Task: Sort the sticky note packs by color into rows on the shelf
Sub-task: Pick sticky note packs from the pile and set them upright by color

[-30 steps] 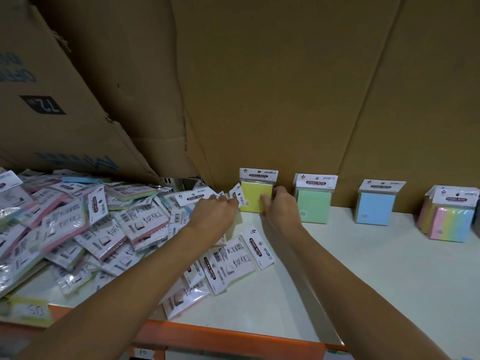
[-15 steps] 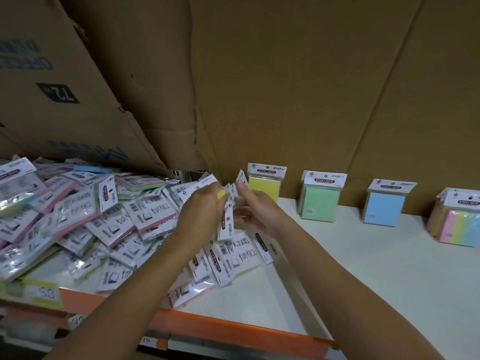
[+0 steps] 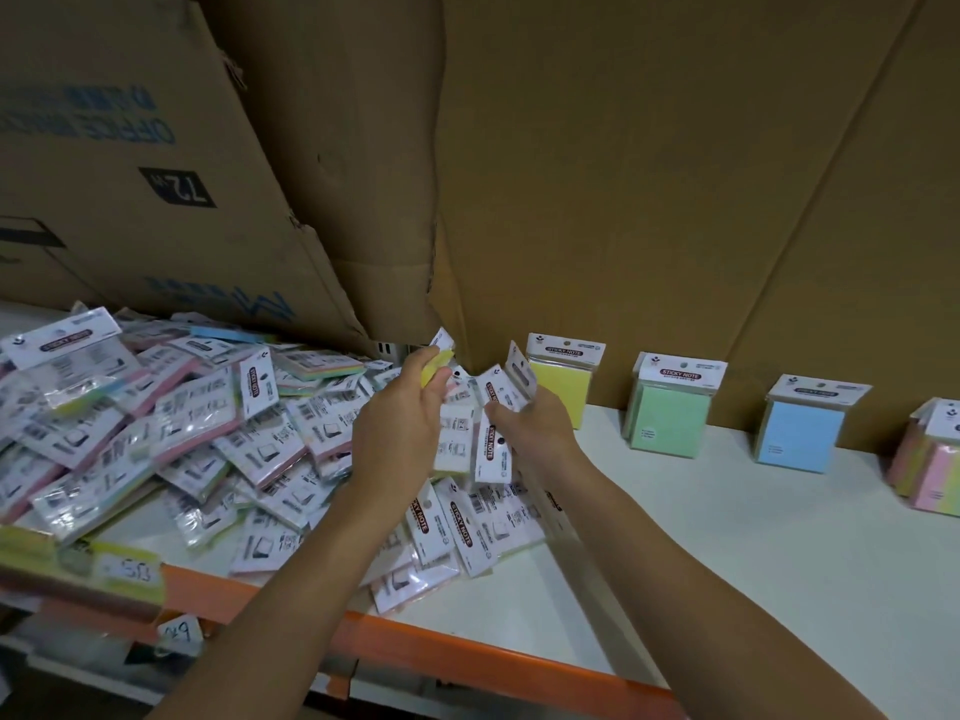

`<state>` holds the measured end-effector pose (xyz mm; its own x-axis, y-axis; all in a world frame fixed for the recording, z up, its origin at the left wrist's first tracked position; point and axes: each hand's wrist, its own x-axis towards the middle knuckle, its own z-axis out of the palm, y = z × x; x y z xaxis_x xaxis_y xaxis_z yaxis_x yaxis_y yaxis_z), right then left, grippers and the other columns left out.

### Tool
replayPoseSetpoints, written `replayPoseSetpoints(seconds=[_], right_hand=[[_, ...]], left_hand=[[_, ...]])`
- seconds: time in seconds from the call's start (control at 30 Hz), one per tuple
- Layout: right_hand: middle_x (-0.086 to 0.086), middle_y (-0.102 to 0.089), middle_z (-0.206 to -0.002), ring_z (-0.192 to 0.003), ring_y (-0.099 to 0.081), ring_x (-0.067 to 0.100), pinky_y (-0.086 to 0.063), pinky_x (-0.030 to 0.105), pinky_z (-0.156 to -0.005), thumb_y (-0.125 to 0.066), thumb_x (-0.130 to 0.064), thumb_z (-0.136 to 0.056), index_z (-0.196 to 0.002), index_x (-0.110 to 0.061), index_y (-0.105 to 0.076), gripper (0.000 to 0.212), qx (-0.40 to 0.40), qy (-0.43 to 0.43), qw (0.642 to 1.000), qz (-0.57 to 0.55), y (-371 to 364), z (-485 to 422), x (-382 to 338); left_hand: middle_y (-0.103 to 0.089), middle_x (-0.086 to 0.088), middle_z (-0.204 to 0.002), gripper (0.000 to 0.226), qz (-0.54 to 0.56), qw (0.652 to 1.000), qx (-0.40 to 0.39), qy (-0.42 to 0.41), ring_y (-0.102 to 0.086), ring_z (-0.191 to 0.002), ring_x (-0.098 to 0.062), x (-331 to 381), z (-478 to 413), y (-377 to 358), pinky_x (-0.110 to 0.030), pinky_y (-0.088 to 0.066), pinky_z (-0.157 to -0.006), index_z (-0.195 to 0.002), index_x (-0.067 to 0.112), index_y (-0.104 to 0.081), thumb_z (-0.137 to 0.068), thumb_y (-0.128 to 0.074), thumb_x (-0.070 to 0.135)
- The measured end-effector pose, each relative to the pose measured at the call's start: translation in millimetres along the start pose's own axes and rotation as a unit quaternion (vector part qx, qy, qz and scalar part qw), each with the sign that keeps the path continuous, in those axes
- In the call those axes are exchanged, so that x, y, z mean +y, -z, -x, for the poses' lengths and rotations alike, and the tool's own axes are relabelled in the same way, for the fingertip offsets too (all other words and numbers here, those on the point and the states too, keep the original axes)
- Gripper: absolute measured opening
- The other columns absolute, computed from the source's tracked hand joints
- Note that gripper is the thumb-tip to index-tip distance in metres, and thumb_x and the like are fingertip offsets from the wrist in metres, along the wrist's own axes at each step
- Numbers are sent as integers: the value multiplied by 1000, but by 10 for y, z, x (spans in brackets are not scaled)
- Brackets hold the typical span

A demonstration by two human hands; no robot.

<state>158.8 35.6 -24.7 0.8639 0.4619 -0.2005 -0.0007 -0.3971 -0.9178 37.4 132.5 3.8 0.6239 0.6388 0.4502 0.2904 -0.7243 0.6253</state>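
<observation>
A big heap of sticky note packs (image 3: 156, 433) covers the left half of the white shelf (image 3: 727, 537). Against the cardboard back stand a yellow pack (image 3: 563, 389), a green pack (image 3: 670, 413), a blue pack (image 3: 802, 431) and a pink-and-yellow multicolour pack (image 3: 935, 470) at the right edge. My left hand (image 3: 400, 433) grips a bunch of packs with a yellow one (image 3: 435, 367) on top. My right hand (image 3: 535, 433) holds other packs (image 3: 493, 433) from that bunch, held upright above the heap's right end.
Large cardboard boxes (image 3: 156, 174) lean over the heap at the back left. An orange shelf beam (image 3: 467, 652) runs along the front edge, with paper price tags (image 3: 130, 569) at its left. White shelf surface shows in front of the standing packs.
My right hand left the yellow pack standing at the back wall and came to the bunch in my left hand. Both hands now hold packs above the heap.
</observation>
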Motion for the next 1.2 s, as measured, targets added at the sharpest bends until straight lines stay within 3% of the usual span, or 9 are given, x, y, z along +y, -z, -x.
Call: replayPoseSetpoints(seconds=[0.17, 0.4, 0.6, 0.7, 0.77, 0.93, 1.0, 1.1, 1.2], right_hand=[[3, -73, -88, -73, -71, 14, -55, 31, -59, -63, -24, -93, -105, -17, -64, 14, 19, 57, 998, 6, 334, 211, 48], [9, -77, -89, -81, -74, 27, -59, 39, -67, -53, -19, -100, -101, -16, -68, 15, -37, 22, 998, -50, 941, 689, 537], [29, -70, -109, -106, -65, 48, -51, 58, -95, -43, -27, -106, -119, 3, -64, 39, -54, -83, 968, -229, 1239, 877, 865], [22, -71, -113, -107, -68, 38, -53, 50, -94, -46, -42, -103, -122, -7, -66, 45, -88, -85, 959, -254, 1252, 918, 817], [18, -73, -111, -101, -72, 31, -57, 41, -85, -59, -35, -98, -119, -9, -69, 35, -103, -64, 969, -214, 1231, 931, 741], [-4, -77, -74, -63, -73, 9, -52, 16, -47, -67, -3, -90, -104, -9, -69, 15, -69, -46, 981, -178, 1307, 942, 744], [-6, -76, -70, -61, -73, 8, -51, 15, -46, -67, -3, -90, -102, -9, -68, 14, -68, -53, 978, -188, 1430, 957, 793], [-3, -78, -85, -71, -75, 10, -52, 15, -50, -71, -10, -88, -103, -17, -69, 17, -42, -38, 987, -148, 1623, 960, 863], [-3, -78, -86, -69, -74, 9, -52, 14, -49, -71, -9, -87, -103, -18, -67, 19, -23, -32, 989, -146, 1783, 959, 908]], left_hand=[[-73, -8, -92, 64, 3, 998, -17, -64, -61, -74, -20, 205, 168, 99, -22, -39, -56, -135, 18, -58, -94, -25, 53], [-71, -17, -114, 38, -20, 978, -74, -196, -69, -101, -35, 544, 655, -198, -47, -57, -81, -125, 7, -66, -92, -64, 25], [-13, -4, -165, 65, -43, 933, -337, -122, -4, -152, -22, 706, 1018, -671, -39, -6, -122, -157, 27, -14, -101, -38, 50], [-31, 0, -156, 55, 70, 936, -335, -79, -21, -148, -21, 750, 1090, -701, -38, -27, -117, -145, 24, -33, -98, -46, 50], [-48, 1, -141, 37, 122, 936, -323, -70, -46, -132, -19, 773, 1077, -674, -26, -45, -94, -133, 22, -43, -100, -48, 38], [-36, 6, -155, 28, 112, 960, -256, -29, -32, -143, -9, 654, 1037, -629, -25, -33, -110, -127, 21, -52, -99, -51, 18], [-28, 2, -159, 49, 14, 965, -262, -17, -22, -147, -14, 561, 938, -580, -31, -27, -115, -139, 21, -43, -95, -61, 35], [-30, -3, -155, 101, -160, 910, -382, -24, -23, -145, -23, 493, 728, -537, -40, -28, -114, -152, 21, -24, -75, -70, 66], [-49, -4, -131, 97, -229, 869, -436, -50, -47, -125, -27, 520, 590, -562, -39, -43, -98, -145, 20, -35, -69, -76, 64]])
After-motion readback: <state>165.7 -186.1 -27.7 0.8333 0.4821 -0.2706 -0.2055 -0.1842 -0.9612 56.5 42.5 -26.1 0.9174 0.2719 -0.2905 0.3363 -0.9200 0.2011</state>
